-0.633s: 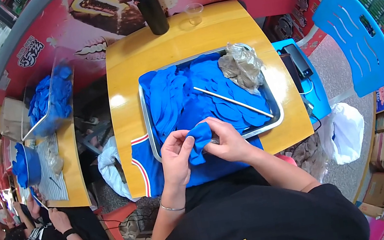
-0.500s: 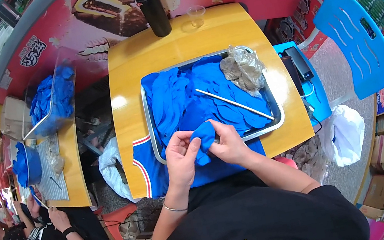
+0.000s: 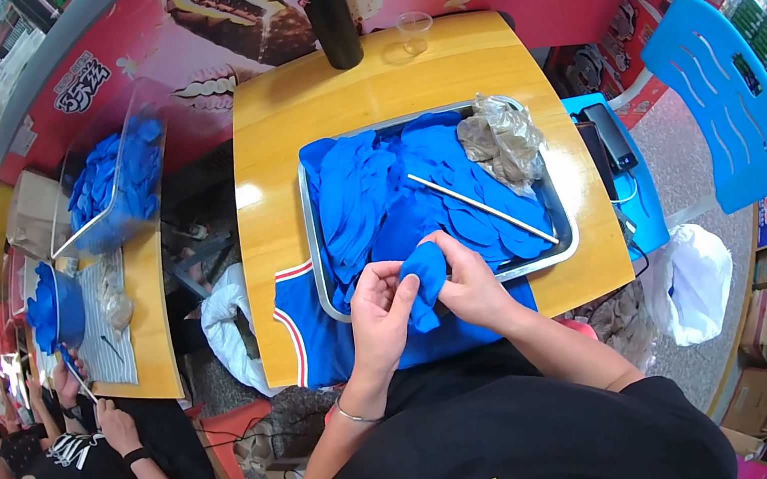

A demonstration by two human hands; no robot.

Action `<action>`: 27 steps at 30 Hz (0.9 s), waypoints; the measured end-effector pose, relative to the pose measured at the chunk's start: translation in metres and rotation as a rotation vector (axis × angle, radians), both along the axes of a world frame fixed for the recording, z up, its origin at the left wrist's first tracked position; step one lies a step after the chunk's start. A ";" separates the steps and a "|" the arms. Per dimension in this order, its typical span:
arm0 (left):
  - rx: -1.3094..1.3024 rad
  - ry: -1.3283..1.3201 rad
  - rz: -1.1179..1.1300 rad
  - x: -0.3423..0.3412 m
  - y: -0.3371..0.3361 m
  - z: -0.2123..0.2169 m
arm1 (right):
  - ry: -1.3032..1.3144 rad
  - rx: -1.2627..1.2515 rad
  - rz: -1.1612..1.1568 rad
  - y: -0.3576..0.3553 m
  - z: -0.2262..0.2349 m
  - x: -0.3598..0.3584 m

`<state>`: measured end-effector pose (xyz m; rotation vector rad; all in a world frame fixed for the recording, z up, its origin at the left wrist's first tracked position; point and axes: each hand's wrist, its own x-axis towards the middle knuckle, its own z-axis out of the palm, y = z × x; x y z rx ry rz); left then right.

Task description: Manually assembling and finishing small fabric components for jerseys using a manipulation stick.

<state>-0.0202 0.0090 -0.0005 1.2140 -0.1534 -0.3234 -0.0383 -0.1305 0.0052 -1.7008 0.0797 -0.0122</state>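
Observation:
Between my two hands is a small blue fabric piece, curled and bent, held over the near edge of a metal tray. My left hand pinches it with thumb and fingers from the left. The fingers of my right hand are closed on its upper right side. Many flat, rounded blue pieces lie in overlapping rows in the tray. A thin pale stick rests slantwise on them. Crumpled clear plastic sits in the tray's far right corner.
A black flask and a clear plastic cup stand at the table's back. Blue cloth with striped trim hangs over the near edge. At left, a co-worker's hand holds a stick near a blue-filled bin. A blue chair stands right.
The whole view has shifted slightly, so the table appears further right. Both hands keep hold of the blue piece, which is turned a little between the fingers.

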 end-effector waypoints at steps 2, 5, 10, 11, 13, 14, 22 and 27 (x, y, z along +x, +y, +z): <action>0.018 -0.014 -0.003 0.001 0.001 0.000 | 0.019 -0.012 0.037 -0.002 0.004 -0.002; 0.041 -0.007 -0.021 0.002 0.002 0.004 | 0.038 0.040 0.061 -0.005 0.008 -0.004; -0.039 0.025 -0.065 0.004 0.002 0.006 | 0.151 0.141 0.068 -0.010 0.009 -0.010; -0.109 0.083 -0.087 0.003 0.002 0.005 | 0.168 0.169 0.060 -0.012 0.008 -0.012; -0.190 0.157 -0.109 0.001 0.001 0.006 | 0.155 0.140 0.099 -0.017 0.005 -0.015; -0.192 0.157 -0.103 0.001 0.001 0.006 | 0.141 0.113 0.129 -0.020 0.005 -0.016; -0.146 0.247 -0.084 0.000 0.009 0.002 | 0.279 0.211 0.378 -0.042 0.035 -0.025; -0.256 0.354 -0.092 -0.013 0.011 0.007 | 0.288 0.530 0.447 -0.046 0.055 -0.036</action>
